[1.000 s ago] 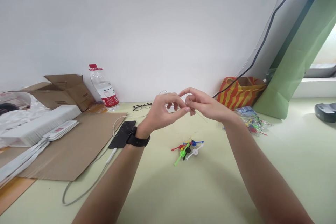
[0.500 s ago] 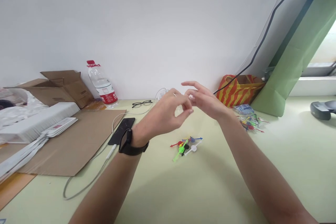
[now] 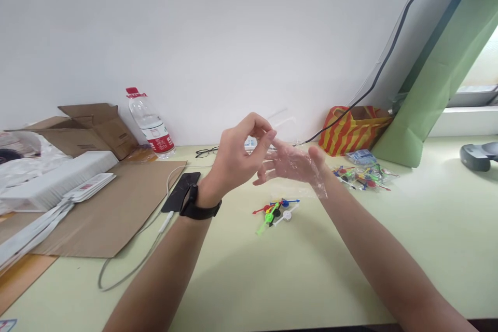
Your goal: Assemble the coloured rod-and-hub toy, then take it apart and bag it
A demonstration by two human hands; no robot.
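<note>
Head view showed both forearms angled up from the bottom edge and converging above the desk [image 3: 249, 280]. The left hand [image 3: 241, 158], with a black watch [image 3: 200, 210] at its wrist, was bent inward, the tips of thumb and forefinger brought together, pinching the edge of a clear plastic bag [image 3: 305, 168]. The right hand [image 3: 286, 158] was spread with its palm toward the camera, fingers pointing left and thumb raised.

The bag was held up off the desk between the hands, its crumpled length slanting from the left fingertips down to the right wrist. Which way its mouth faced was hard to make out, as was whether the right hand sat inside or behind the film; a faint strip rose above the left fingertips.

Below, a pile of coloured arrows [image 3: 269, 216] lay on the desk, the blue one pointing right and the red one left. Bagged arrows [image 3: 368, 177] lay near the right forearm, partly hidden by it.
</note>
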